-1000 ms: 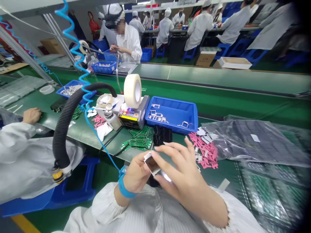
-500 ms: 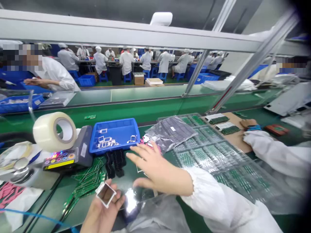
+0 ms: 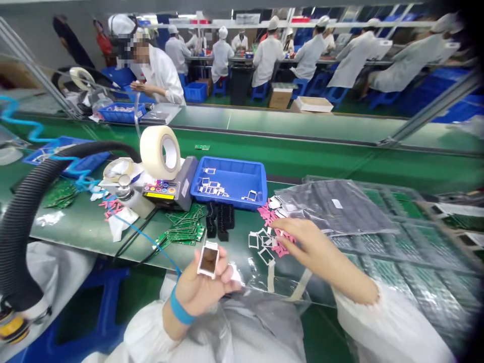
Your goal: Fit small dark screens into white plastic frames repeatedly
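My left hand (image 3: 207,287), with a blue band at its wrist, holds a small dark display panel in a white frame (image 3: 208,259), tilted up in its fingers. Over a heap of pink pieces (image 3: 284,246), my right hand (image 3: 302,239) reaches with fingers stretched and a gap between thumb and forefinger. Beside its fingertips lie several loose white frames (image 3: 266,257). More framed parts sit in the blue tray (image 3: 242,180) further back. Black strips (image 3: 226,222) lie in front of that tray, left of the frames.
Green circuit boards (image 3: 185,227) are piled left of the black strips. A tape roll (image 3: 153,151) stands on a grey device (image 3: 185,184). Right of the tray, a grey plastic bag (image 3: 340,212) rests on clear board trays (image 3: 427,252). A black hose (image 3: 18,237) arches at left. Co-workers sit beyond.
The view has swung left and down. My right hand has gone from spread over the bench to low over the pink pieces. My left hand still holds the framed panel, now turned more upright.
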`<state>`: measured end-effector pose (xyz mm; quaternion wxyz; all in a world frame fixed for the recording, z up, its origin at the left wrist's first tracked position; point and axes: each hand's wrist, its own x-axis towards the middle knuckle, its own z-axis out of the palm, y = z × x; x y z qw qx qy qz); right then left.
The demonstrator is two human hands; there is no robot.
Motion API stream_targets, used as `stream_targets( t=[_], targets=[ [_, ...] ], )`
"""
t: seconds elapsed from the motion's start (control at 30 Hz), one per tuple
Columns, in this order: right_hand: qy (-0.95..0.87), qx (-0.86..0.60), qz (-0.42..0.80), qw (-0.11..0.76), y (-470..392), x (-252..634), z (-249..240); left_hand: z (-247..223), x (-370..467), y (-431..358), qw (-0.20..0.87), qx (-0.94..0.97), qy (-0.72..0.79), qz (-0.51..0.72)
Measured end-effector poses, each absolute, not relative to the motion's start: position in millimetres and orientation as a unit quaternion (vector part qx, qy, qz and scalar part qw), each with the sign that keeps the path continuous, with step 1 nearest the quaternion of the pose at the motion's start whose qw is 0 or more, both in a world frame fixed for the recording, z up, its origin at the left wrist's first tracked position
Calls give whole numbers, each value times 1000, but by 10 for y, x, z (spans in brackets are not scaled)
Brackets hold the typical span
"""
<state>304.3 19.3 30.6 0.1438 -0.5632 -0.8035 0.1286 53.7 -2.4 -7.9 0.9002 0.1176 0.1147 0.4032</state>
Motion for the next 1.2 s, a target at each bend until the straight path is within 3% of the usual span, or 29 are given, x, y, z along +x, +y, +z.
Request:
stream_targets(
  t=[0.2, 0.8, 1.2],
  targets=[
    [-778, -607, 152, 60, 514, 3182, -165, -291, 494, 45, 902, 85, 154, 395],
    [-665, -745, 47, -27, 943, 3412, -422, -413, 407, -12, 899, 59, 183, 395],
    [-688, -725, 38, 24, 1312, 3372, -420, -463, 388, -34, 886, 91, 166, 422]
  ],
)
